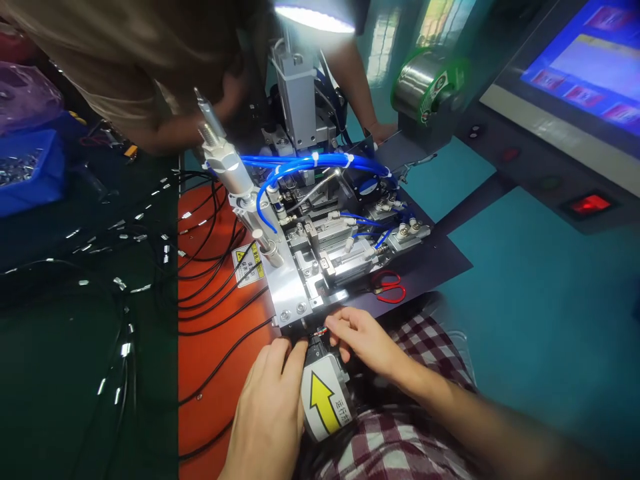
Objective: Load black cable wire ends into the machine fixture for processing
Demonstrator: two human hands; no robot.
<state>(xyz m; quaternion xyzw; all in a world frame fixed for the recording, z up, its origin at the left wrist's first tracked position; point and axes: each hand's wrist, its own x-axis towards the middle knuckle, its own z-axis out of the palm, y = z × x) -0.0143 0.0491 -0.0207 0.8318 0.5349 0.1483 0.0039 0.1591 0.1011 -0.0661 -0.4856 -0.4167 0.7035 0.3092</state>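
Our right hand (363, 337) has its grip nearly closed, thumb and forefinger brought together on a small coloured wire end (321, 331), which lies at the machine's near edge, just ahead of the white cover (324, 373) with the yellow arrow. We judge that such a fine piece needs a fingertip pinch. The left hand (273, 393) rests beside the cover, fingers bent forward toward the same spot, probably to steady the work; its thumb and fingertips are partly hidden, so we cannot tell how far that grip is open or whether it holds anything. The bright lamp (315, 19) stands above the machine, which seems meant to light the small parts.

The metal plate (287, 290) ends just beyond our fingers, its edge and bolts closing off the way forward. Black cables (213, 293) run across the orange desk (215, 407) on the left, so sliding that way could snag them. Red-handled scissors (391, 293) lie past the right hand, near the machine's side. Blue tubes (320, 160) arch well ahead of us. The freest room we have is back over the checked cloth (395, 440) and out to the right.
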